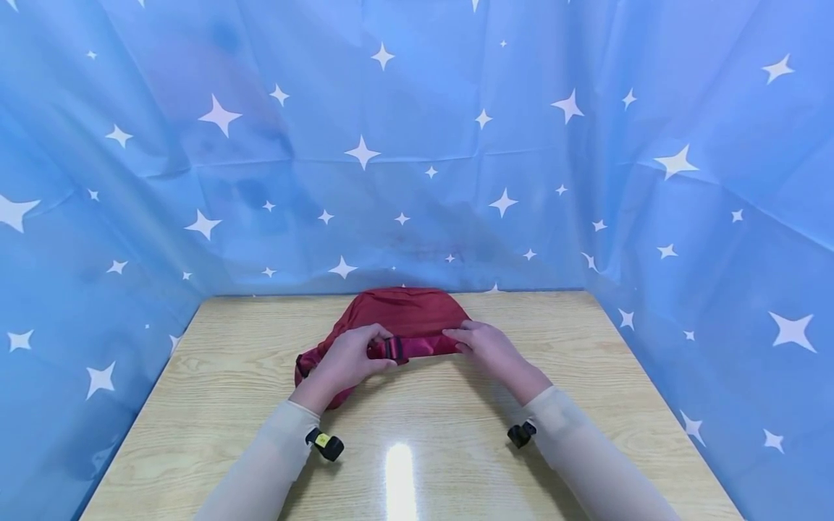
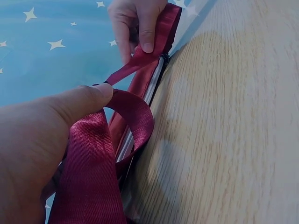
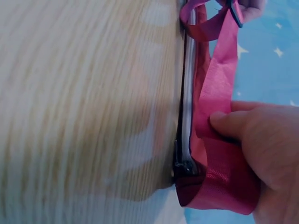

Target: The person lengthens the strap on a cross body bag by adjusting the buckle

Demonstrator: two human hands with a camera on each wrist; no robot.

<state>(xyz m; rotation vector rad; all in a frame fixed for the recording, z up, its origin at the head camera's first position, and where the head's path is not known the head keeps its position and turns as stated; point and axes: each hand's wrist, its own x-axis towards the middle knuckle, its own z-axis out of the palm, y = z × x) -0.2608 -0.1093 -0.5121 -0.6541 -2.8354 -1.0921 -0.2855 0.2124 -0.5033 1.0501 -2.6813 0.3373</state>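
Note:
A dark red waist bag lies toward the back of the table, its shiny strap running along the near side. My left hand pinches the strap at a black buckle; in the left wrist view the strap loops under the thumb. Further right, my right hand pinches the strap between thumb and fingers, as the right wrist view shows with the thumb on the strap. A pale zip runs along the bag's edge below the strap.
The bag rests on a light wood-grain table. A blue curtain with white stars stands behind the table and along both sides. Small black devices are strapped at both wrists, over pale sleeves.

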